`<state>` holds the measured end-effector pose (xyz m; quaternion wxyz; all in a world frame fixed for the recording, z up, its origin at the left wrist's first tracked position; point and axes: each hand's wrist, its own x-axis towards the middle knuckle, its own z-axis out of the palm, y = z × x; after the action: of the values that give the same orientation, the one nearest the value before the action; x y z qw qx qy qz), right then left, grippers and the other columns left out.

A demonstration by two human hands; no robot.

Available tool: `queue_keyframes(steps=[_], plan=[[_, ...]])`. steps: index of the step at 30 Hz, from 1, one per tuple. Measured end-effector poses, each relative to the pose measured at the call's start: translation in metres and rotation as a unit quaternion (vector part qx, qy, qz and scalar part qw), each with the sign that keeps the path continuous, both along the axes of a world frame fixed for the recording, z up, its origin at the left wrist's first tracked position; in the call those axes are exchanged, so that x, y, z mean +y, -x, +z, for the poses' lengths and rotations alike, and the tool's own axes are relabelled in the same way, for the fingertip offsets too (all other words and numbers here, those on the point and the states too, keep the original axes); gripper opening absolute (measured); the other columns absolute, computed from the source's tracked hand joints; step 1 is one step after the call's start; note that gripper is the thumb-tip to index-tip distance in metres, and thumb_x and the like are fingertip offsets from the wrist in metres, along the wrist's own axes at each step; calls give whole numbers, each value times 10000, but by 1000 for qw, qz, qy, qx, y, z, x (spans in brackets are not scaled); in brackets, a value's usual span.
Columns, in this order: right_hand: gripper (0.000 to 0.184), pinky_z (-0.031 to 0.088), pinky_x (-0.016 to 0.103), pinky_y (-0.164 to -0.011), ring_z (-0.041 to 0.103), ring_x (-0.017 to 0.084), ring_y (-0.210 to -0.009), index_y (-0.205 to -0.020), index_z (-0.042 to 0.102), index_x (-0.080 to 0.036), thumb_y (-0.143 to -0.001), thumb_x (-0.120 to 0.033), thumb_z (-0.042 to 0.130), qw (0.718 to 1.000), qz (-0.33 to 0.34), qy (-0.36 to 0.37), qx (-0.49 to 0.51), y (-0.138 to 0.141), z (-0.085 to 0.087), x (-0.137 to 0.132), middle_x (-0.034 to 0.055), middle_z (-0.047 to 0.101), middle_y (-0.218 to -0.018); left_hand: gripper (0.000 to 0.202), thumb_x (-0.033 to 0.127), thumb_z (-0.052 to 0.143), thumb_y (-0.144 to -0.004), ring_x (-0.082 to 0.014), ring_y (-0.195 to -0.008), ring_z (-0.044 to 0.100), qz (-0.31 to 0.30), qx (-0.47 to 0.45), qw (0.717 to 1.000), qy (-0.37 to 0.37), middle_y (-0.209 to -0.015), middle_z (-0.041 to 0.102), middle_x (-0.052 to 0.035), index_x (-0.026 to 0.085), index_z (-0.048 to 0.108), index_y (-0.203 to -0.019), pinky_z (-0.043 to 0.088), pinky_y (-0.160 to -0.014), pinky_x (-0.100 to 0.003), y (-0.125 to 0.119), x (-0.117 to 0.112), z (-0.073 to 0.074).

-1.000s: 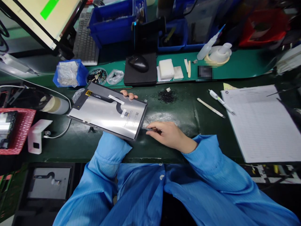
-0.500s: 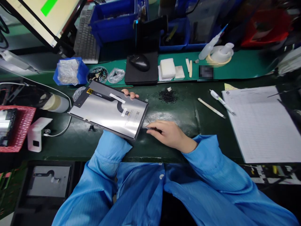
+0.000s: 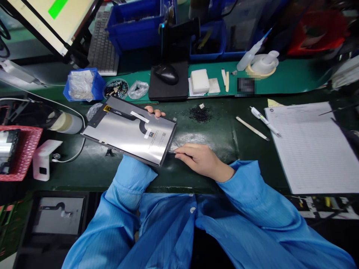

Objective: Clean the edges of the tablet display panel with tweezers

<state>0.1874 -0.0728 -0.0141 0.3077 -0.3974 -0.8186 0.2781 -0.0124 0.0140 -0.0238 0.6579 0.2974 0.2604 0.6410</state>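
My left hand (image 3: 155, 111) supports a tablet display panel (image 3: 127, 130) from below, its fingertips curled over the far edge and the rest hidden underneath. The panel lies silver back up, tilted, with a black ribbon cable and white tape strips on it. At the panel's right edge, my right hand (image 3: 198, 158) pinches a thin metal tool (image 3: 171, 151), which looks like tweezers; its tip touches the edge. A heap of thin black scraps (image 3: 201, 114) lies on the bench beyond my right hand.
A white stick (image 3: 252, 128), a pen (image 3: 265, 121) and a lined paper sheet (image 3: 316, 149) lie to the right. Behind are a mouse (image 3: 166, 74), a white foam block (image 3: 199, 82) and blue bins (image 3: 137, 31). A second panel (image 3: 60, 216) sits in a black tray at lower left.
Almost nothing differs. My right hand has turned very slightly at the panel's right edge; the panel and my left hand stay in place.
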Motion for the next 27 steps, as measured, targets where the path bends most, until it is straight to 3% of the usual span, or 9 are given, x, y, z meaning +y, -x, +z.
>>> queue_keyframes(steps=[7,14,20,27], plan=[[178,542,260,-689,719,159,-709,-1074,761,-233,-994,-364,671,998,-40,40,2,1,0,-2,9,783,-844,424,673,521,-946,-234,-1005,651,7,6,1000,-7,-896,599,-56,250,547,-961,522,-1077,-434,-1,-4,7],[256,550,272,-734,738,174,-817,-1068,772,-222,-1068,-317,535,1000,-5,-10,12,1,0,0,42,796,-952,451,696,569,-908,-229,-984,649,-4,3,1000,-5,-872,598,-49,248,536,-952,531,-1051,-420,-1,-3,7],[162,548,260,-720,728,162,-745,-1055,757,-232,-992,-354,673,998,-38,38,12,3,-1,-3,10,790,-873,451,695,548,-917,-231,-1019,646,-3,18,1000,12,-894,592,-50,247,521,-967,517,-1071,-409,-3,-7,13],[245,549,278,-735,743,177,-821,-1080,767,-227,-1064,-320,542,1000,0,3,8,1,-3,-1,39,802,-961,467,719,549,-895,-257,-1010,640,1,19,1000,1,-865,586,-56,257,516,-954,531,-1034,-438,-2,-3,7]])
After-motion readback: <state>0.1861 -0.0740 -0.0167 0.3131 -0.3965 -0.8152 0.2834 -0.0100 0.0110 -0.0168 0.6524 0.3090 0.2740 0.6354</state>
